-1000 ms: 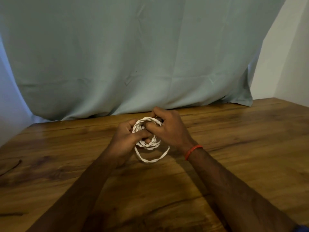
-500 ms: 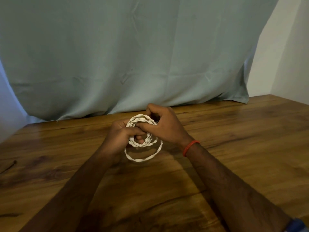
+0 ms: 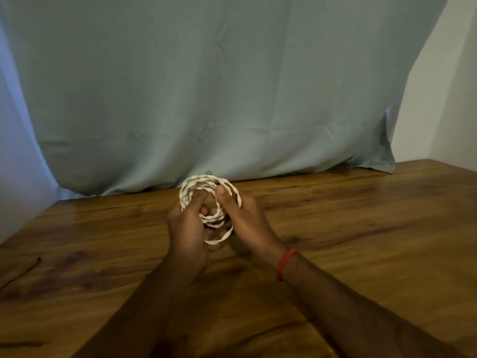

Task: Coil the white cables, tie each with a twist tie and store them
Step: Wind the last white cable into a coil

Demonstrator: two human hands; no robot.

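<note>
Curtain (image 3: pixel 232 86) hangs behind table (image 3: pixel 361 241) w/ dark tie (image 3: pixel 24 270) well left of coil (image 3: pixel 204 183).

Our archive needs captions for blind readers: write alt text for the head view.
A left hand and right hand grip opposite sides of a white cable coil over a wooden table. A thin dark strand lies far left.

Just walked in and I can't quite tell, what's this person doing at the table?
A person is holding a white cable wound into a coil, lifted above the wooden table. The left hand grips the coil's left side and the right hand pinches its right side. One looser loop hangs at the bottom. No tie shows on the coil. A thin dark strand, possibly a twist tie, lies untouched at the table's far left.
</note>
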